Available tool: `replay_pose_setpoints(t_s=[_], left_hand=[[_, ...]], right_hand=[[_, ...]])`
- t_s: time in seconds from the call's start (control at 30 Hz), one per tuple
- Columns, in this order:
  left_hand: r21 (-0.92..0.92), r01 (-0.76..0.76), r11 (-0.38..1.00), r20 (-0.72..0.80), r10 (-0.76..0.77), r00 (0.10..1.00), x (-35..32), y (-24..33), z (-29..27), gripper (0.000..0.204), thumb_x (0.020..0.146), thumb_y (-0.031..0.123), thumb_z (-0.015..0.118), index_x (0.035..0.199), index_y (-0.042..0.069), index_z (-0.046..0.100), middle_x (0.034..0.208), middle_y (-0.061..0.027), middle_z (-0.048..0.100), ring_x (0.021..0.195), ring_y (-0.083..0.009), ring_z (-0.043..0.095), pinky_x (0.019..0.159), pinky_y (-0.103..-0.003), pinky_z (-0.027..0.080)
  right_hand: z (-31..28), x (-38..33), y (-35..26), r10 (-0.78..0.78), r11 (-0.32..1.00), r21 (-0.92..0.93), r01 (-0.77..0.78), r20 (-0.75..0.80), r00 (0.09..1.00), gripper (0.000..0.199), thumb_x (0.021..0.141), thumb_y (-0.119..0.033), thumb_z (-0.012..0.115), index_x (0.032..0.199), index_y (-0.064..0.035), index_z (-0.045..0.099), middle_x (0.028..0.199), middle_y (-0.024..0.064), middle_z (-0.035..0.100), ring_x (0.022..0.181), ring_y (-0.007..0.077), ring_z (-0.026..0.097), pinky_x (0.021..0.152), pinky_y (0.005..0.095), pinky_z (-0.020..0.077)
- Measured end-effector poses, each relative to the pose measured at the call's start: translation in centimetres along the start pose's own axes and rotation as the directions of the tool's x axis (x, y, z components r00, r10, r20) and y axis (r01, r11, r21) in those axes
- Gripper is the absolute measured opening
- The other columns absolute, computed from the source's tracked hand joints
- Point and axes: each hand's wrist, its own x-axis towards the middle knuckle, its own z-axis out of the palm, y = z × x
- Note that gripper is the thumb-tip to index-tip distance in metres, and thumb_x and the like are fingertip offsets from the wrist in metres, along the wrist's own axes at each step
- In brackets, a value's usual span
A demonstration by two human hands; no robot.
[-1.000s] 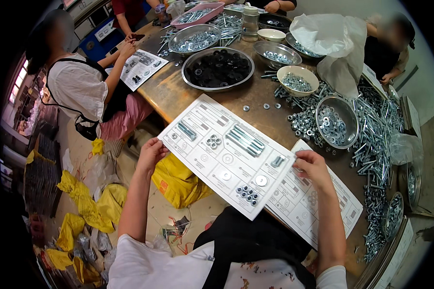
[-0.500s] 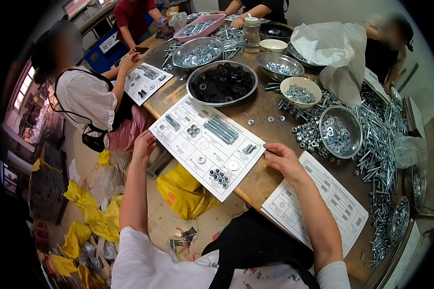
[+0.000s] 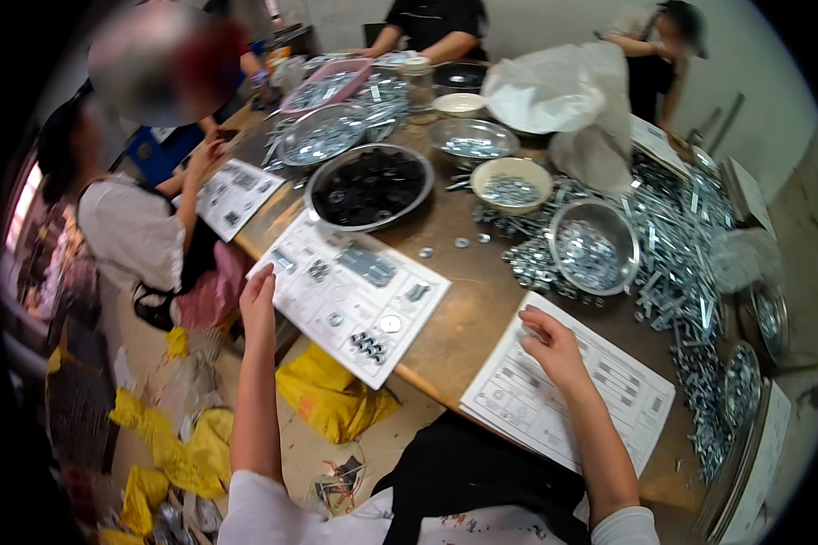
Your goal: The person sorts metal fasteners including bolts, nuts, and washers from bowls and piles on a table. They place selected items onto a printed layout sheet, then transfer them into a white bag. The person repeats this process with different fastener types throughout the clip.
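A white printed card (image 3: 398, 338) lies at the table's near left edge, its front corner past the edge. On it sit long bolts (image 3: 366, 267), dark nuts (image 3: 367, 346), a pale washer (image 3: 390, 323) and other small hardware. My left hand (image 3: 257, 298) is beside the card's left corner, fingers stretched upward and apparently not gripping; whether it touches the card is unclear. My right hand (image 3: 552, 345) hovers open, fingers bent and apart, over a stack of printed sheets (image 3: 518, 392) at the table's front. Nothing shows in its fingers.
Beyond the card stand a steel bowl of black washers (image 3: 369, 186), a cream bowl of nuts (image 3: 511, 185) and a tilted steel bowl of washers (image 3: 595, 246). Loose bolts (image 3: 677, 245) pile up at the right. Co-workers surround the table. Yellow bags (image 3: 332, 391) lie on the floor.
My right hand has let go of the card's right corner and moved right, over the stacked sheets. My left hand's grip on the card has loosened. The whole view has shifted.
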Motion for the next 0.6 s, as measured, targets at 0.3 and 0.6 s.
replay_pose_setpoints(t_s=[0.3, 0.6], left_hand=[[0.031, 0.082, 0.996, 0.666, -0.082, 0.741, -14.8, 3.4, 17.1, 0.04, 0.1, 0.022, 0.055, 0.133, -0.001, 0.056, 0.129, -0.0097, 0.06, 0.12, -0.0187, 0.055, 0.104, -0.031, 0.04], [-0.009, 0.409, 0.912, 0.722, -0.277, 0.634, -19.6, 3.3, 23.0, 0.046, 0.102, 0.024, 0.052, 0.14, -0.001, 0.046, 0.136, -0.0124, 0.054, 0.124, -0.0192, 0.051, 0.104, -0.03, 0.039]], right_hand=[[-15.2, -16.2, 3.6, -0.263, 0.858, -0.463, -0.222, -0.767, 0.585, 0.045, 0.08, -0.005, 0.066, 0.124, -0.0019, 0.059, 0.141, 0.0229, 0.048, 0.125, 0.0345, 0.052, 0.103, 0.0386, 0.0432], [-13.9, -20.7, 7.2, -0.076, 0.99, -0.134, -0.042, -0.761, 0.644, 0.067, 0.082, -0.008, 0.072, 0.142, -0.0014, 0.041, 0.141, 0.0206, 0.048, 0.132, 0.0285, 0.046, 0.108, 0.0353, 0.0374]])
